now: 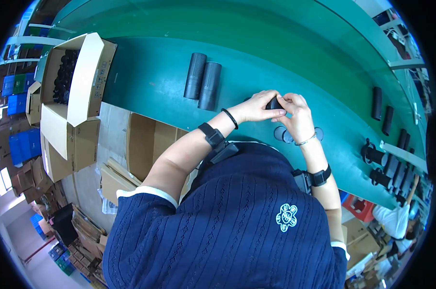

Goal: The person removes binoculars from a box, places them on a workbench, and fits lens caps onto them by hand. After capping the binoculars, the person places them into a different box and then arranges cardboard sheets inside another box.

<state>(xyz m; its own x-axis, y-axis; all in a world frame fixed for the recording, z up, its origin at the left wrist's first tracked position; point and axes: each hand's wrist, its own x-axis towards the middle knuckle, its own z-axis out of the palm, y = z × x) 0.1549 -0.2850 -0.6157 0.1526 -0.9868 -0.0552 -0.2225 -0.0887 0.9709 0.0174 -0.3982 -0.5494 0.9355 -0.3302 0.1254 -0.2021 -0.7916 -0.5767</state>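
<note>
Both my hands meet above the green table, closed around a small black part [274,104]. My left hand [259,107] grips it from the left, thumb stretched along its near side. From the right, my right hand [297,114] pinches the same part with thumb and fingers. The fingers cover much of it, so its full shape is hidden. Just below the hands lie round grey pieces [282,135], and another round piece [319,134] shows beside my right wrist. Two black perforated cylinders [194,75] lie side by side farther left on the table.
An open carton [85,79] of black parts stands at the left table end. Below the near edge sits an open cardboard box [140,144]. Several black cylinders [377,103] and handled black pieces [373,154] line the right side. Another person [394,219] is at far right.
</note>
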